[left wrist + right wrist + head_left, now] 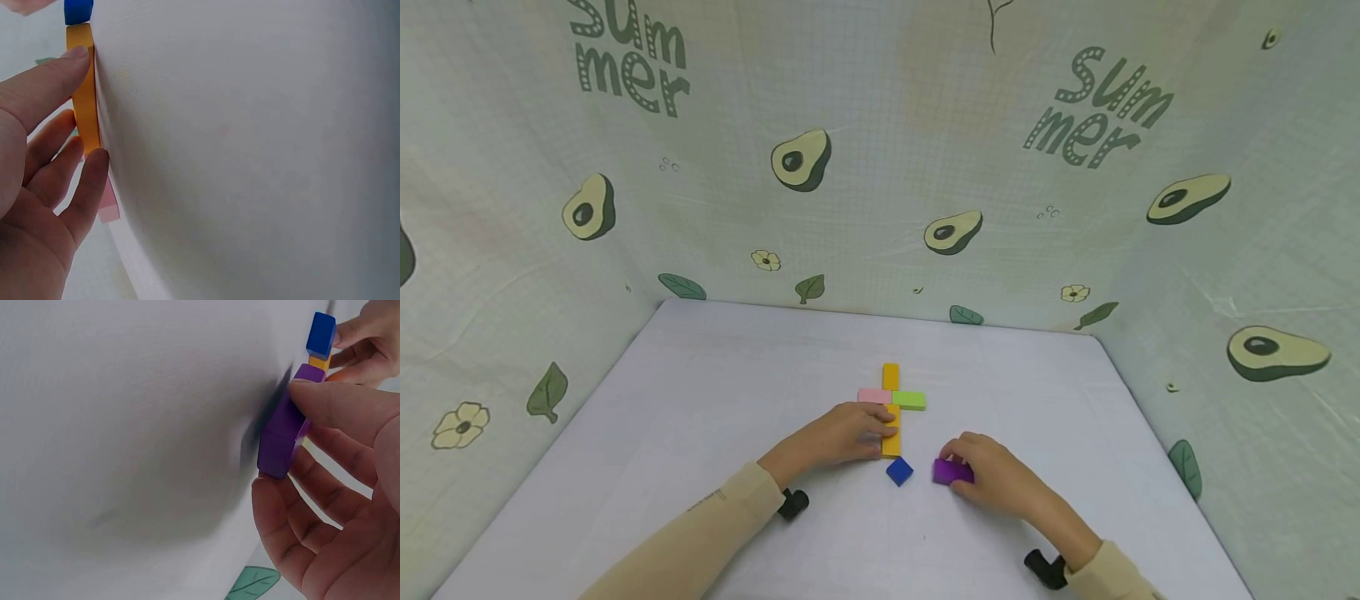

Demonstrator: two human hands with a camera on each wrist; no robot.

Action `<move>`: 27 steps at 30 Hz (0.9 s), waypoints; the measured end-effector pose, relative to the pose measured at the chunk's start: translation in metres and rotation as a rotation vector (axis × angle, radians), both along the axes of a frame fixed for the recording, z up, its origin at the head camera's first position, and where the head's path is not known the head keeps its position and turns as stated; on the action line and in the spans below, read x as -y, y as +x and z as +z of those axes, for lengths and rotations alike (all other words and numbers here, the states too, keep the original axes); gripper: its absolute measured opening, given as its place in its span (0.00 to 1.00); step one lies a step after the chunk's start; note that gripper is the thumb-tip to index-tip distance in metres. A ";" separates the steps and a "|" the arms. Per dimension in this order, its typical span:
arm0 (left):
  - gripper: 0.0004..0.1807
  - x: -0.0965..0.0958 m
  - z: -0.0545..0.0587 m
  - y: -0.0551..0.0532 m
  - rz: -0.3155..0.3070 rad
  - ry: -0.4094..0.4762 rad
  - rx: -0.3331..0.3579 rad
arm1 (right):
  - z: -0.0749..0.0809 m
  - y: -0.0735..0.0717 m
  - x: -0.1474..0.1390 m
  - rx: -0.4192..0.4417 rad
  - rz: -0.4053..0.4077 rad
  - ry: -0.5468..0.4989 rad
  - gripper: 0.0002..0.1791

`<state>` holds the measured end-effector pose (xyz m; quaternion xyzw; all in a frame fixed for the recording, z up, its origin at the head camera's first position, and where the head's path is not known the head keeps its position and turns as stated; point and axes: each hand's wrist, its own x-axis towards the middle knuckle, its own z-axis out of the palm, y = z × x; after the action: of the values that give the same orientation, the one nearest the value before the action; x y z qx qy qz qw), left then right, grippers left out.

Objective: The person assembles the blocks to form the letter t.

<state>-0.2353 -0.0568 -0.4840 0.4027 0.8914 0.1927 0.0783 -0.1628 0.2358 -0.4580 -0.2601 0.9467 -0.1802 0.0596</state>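
A long yellow-orange block (891, 446) lies on the table, with my left hand (855, 433) at its left side. The thumb and fingers of that hand grip this block, as the left wrist view shows. Beyond it, a pink block (872, 396) and a light green block (909, 401) lie end to end, with a shorter yellow-orange block (891, 377) behind them. A blue block (899, 472) sits turned at the near end of the long one. To the right, my right hand (992, 475) holds a purple block (284, 431) between thumb and fingers.
The blocks lie on a white-covered table (730, 358). Cloth walls (865, 250) printed with avocados and leaves rise behind it and on both sides. A black wrist device (793, 504) sits on the left wrist and another (1047, 570) on the right.
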 end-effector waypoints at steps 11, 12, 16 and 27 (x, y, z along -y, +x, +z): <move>0.24 -0.001 0.000 0.000 0.009 0.002 0.015 | -0.004 0.003 0.009 -0.015 0.051 -0.012 0.17; 0.24 -0.001 0.000 0.000 0.008 0.001 0.016 | -0.004 0.003 0.010 -0.017 0.055 -0.015 0.17; 0.24 0.000 0.001 0.000 0.005 0.001 0.018 | -0.004 0.004 0.013 -0.020 0.071 -0.021 0.17; 0.24 0.000 -0.001 -0.001 0.005 0.000 0.008 | -0.006 0.004 0.021 0.013 0.070 0.010 0.17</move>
<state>-0.2361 -0.0573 -0.4847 0.3995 0.8921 0.1946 0.0815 -0.1591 0.2145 -0.4638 -0.2918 0.9374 -0.1751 0.0735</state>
